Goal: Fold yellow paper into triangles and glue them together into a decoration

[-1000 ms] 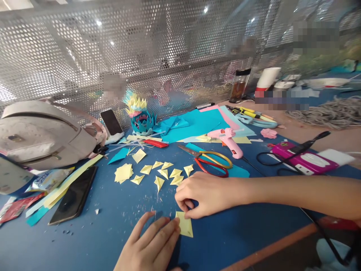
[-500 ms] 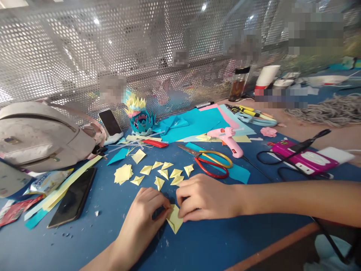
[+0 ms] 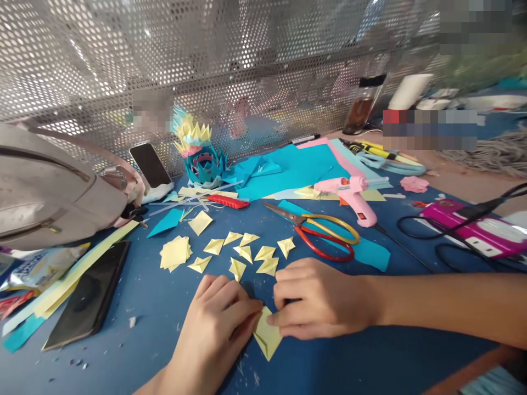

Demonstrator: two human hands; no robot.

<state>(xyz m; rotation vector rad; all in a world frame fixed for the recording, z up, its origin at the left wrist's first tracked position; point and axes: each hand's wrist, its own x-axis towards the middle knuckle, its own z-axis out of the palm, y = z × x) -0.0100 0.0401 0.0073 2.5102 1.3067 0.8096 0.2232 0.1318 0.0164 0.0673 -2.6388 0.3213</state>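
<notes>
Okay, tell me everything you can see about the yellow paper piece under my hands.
The yellow paper piece is pale, thin and creased, folded to a point aimed toward the camera. It lies flat on the blue table. The left hand presses its left edge; the right hand pins its upper right.

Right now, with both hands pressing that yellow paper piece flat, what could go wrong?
The left hand and right hand pinch the yellow paper piece at its upper edges only, so it may slip and crease crookedly. The folded yellow triangles lie just beyond the knuckles; a nudge could scatter them. The open scissors lie near the right hand, a possible snag.
</notes>
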